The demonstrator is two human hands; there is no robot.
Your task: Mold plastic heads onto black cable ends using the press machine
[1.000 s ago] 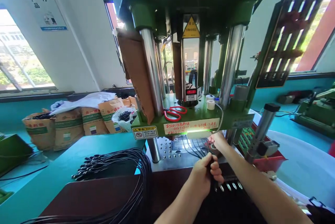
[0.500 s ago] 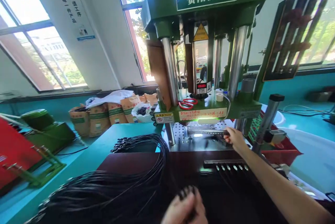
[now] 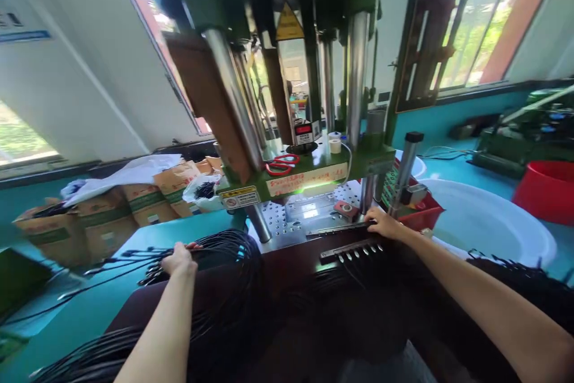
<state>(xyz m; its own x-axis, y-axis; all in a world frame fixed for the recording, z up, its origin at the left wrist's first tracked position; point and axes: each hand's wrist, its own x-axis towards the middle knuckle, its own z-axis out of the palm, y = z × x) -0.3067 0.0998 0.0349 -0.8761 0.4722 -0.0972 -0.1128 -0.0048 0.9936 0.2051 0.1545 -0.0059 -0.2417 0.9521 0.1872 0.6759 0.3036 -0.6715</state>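
My left hand (image 3: 179, 260) touched the cables (image 3: 231, 241) on the teal surface (image 3: 191, 226), grip unclear; they seemed limp, best bunched near their ends. My right hand (image 3: 382, 223) gripped the bar (image 3: 334, 230) by its end.

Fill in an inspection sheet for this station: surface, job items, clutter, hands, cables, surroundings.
Surface: dark tabletop before the press; teal table at left.
Job items: cable bundle; upper bar at the press's front edge; lower bar on the tabletop, row of metal tips along it.
Clutter: red-handled scissors and white roll on the press.
Hands: left hand at the bundle, grip unclear; right hand at the upper bar's right end, grip unclear.
Cables: bundle spans teal table and tabletop; thin wire beside the roll.
Surroundings: sacks left; white tub and red bucket right.
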